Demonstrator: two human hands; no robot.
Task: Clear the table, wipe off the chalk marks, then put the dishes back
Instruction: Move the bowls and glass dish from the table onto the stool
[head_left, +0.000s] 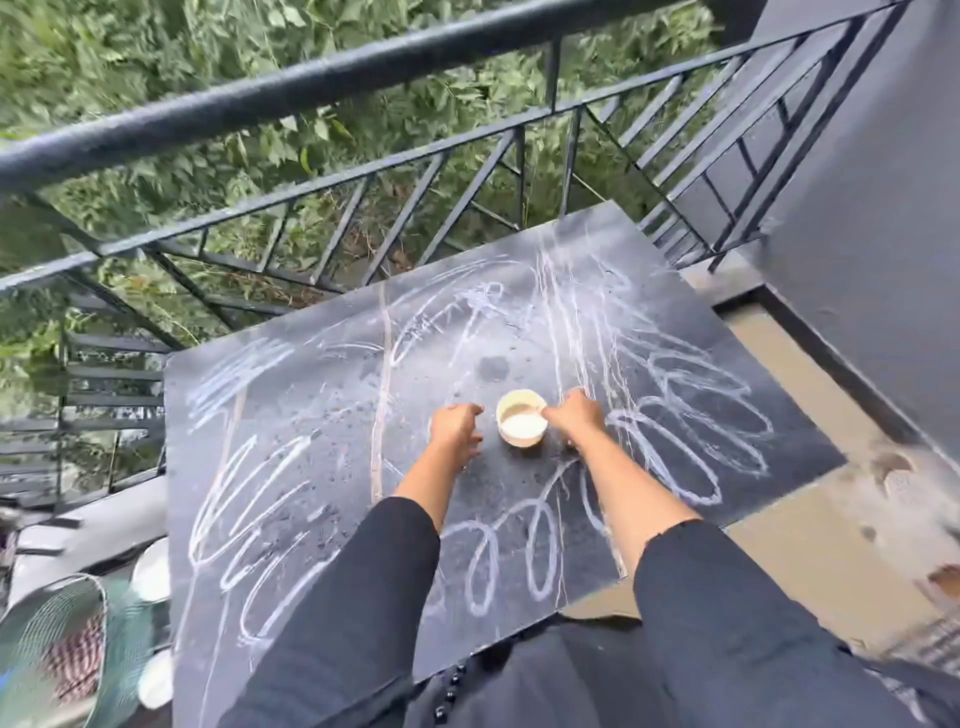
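Note:
A small cream bowl (521, 418) with pale contents stands near the middle of a black table (291, 426) covered in white chalk loops and scribbles. My right hand (574, 418) touches the bowl's right rim with curled fingers; whether it grips the rim is unclear. My left hand (456, 428) hovers just left of the bowl, fingers loosely curled, a small gap between it and the bowl. Both arms are in black sleeves.
A black metal railing (311, 83) runs behind the table, with green bushes beyond. At the lower left, beside the table, sit white dishes (153, 569) and a green mesh cover (57, 639). A grey wall (872, 218) and tan floor (810, 540) lie to the right.

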